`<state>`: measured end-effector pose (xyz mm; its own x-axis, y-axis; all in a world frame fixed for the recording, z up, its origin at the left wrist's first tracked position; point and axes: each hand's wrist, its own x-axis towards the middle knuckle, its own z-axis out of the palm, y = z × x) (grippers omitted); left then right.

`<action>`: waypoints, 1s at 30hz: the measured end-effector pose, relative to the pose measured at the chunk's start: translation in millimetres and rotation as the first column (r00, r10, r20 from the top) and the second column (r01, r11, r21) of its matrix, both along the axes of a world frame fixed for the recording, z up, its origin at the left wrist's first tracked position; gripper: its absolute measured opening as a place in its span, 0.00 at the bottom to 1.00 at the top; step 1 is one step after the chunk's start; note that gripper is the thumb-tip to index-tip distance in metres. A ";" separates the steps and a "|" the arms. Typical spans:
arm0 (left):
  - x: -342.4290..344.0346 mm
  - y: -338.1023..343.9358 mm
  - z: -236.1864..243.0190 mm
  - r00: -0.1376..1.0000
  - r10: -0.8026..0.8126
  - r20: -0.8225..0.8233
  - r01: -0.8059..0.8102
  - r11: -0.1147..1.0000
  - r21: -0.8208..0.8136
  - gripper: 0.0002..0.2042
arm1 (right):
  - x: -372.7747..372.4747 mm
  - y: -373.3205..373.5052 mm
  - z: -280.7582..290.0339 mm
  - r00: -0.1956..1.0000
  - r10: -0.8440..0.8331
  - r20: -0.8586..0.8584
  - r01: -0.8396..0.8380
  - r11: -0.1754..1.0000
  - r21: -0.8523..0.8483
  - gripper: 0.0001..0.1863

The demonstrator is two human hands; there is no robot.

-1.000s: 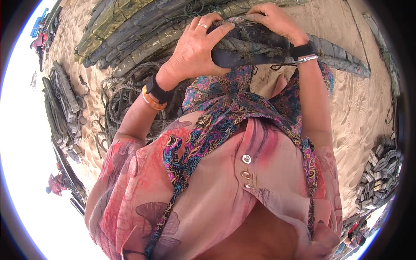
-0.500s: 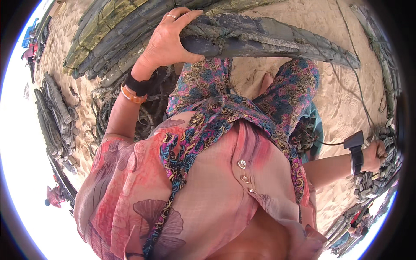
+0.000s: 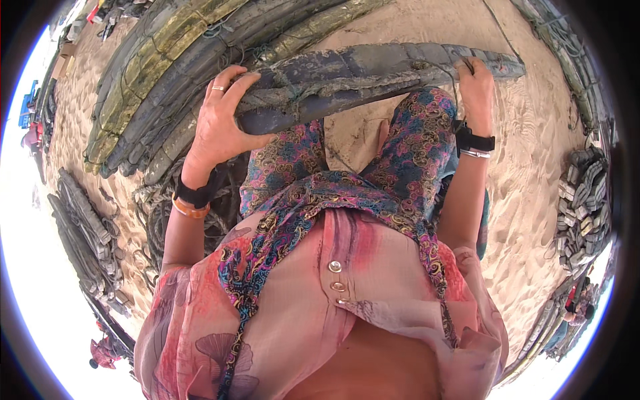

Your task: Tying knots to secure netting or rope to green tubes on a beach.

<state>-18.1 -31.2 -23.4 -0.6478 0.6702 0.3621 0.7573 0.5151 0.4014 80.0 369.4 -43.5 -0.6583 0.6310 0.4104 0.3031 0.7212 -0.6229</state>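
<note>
While the left hand (image 3: 217,127) spans wide around its thick left end, a long, tapering, dark-grey bundle of weathered, foam-like strips (image 3: 373,60) lies before me across the upper middle of the frame, its long axis running left to right and rising slightly rightward. Nearer the narrow end is the right hand (image 3: 477,90), fingers bent against the bundle beside a thin dark cord (image 3: 455,93); whether they pinch it, I cannot tell. The bundle's underside is hidden.
</note>
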 end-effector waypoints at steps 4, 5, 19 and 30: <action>-2.6 -6.3 -3.6 0.999 0.028 0.031 -0.027 0.999 -0.025 0.40 | 0.0 -13.5 1.9 0.994 0.097 -0.053 -0.110 0.927 -0.360 0.12; -4.5 -6.1 -3.8 0.999 0.020 0.031 -0.020 1.000 -0.003 0.40 | -2.3 -27.6 1.3 0.985 0.164 -0.048 -0.171 0.959 -0.227 0.12; -17.8 -2.2 -12.5 0.999 -0.043 -0.030 0.046 0.995 0.086 0.38 | -19.8 -49.1 -23.5 0.921 0.297 0.253 -0.339 0.930 0.144 0.11; -91.2 -6.0 63.3 0.929 -0.121 0.351 -0.010 0.936 0.351 0.35 | 19.9 -162.9 34.4 0.371 0.929 -0.023 -0.926 0.367 -0.091 0.09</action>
<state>-109.3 -37.2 40.0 -0.7427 0.5867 0.3228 0.5491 0.2578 0.7950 99.9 206.4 -9.1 -0.8595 -0.3571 0.3657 -0.5076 0.5122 -0.6929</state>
